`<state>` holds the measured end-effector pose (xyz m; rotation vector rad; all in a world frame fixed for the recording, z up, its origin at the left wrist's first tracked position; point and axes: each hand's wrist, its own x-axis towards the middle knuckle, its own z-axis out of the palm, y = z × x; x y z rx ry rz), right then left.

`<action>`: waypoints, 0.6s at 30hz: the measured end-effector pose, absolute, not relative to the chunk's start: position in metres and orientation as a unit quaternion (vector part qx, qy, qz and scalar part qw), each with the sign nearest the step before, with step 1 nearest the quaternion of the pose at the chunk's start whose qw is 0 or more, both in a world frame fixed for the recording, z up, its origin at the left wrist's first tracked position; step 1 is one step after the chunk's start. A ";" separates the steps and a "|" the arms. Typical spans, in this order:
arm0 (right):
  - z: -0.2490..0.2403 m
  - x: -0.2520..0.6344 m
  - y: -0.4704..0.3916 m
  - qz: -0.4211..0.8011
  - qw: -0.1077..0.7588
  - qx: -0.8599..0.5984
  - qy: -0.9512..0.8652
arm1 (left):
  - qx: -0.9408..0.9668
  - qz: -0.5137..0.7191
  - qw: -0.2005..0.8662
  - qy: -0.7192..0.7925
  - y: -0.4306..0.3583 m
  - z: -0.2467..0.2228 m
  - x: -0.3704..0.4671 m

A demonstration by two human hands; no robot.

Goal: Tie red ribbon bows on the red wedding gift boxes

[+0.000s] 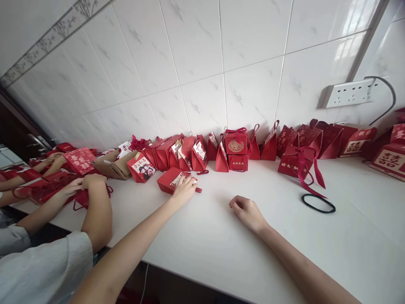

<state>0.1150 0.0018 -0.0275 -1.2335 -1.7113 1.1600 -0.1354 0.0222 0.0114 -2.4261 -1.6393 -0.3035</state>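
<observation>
Box point(166, 180), left hand point(184, 191) atop (inside table edge point(190, 276))

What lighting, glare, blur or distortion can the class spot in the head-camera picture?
Head view: window-like glare on the tiled wall, upper right; apparent wide-angle distortion, with tile lines fanning outward; deep shade below the white table; the left hand and the red box beneath it keep readable edges, though the box's print is too small to read.

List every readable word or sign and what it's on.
"囍" on the lower far-right box.
"囍" on the box below the socket.
Too small or blurred to read: print on the bow-tied box, the stacked pair, the box under the left hand, and elsewhere.
</observation>
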 end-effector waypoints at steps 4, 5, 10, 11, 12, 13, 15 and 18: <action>-0.028 0.115 0.002 0.455 0.361 -0.478 -0.659 | -0.805 -0.168 0.091 -0.562 0.022 0.034 -0.134; -0.027 0.115 0.001 0.456 0.363 -0.480 -0.656 | -0.797 -0.190 0.093 -0.565 0.021 0.043 -0.131; -0.021 0.116 -0.006 0.454 0.383 -0.476 -0.649 | -0.716 -0.487 -0.032 -0.499 0.016 0.092 -0.097; -0.020 0.117 -0.008 0.455 0.408 -0.465 -0.640 | -0.676 -0.559 -0.101 -0.469 0.015 0.097 -0.088; -0.019 0.119 -0.008 0.459 0.443 -0.452 -0.623 | -0.631 -0.617 -0.175 -0.436 0.014 0.101 -0.078; -0.018 0.121 -0.008 0.465 0.487 -0.435 -0.598 | -0.590 -0.656 -0.243 -0.404 0.014 0.101 -0.068; -0.018 0.128 -0.004 0.482 0.565 -0.399 -0.538 | -0.523 -0.701 -0.351 -0.335 0.015 0.096 -0.049; -0.016 0.146 0.006 0.484 0.600 -0.407 -0.491 | -0.462 -0.703 -0.463 -0.279 0.017 0.075 -0.028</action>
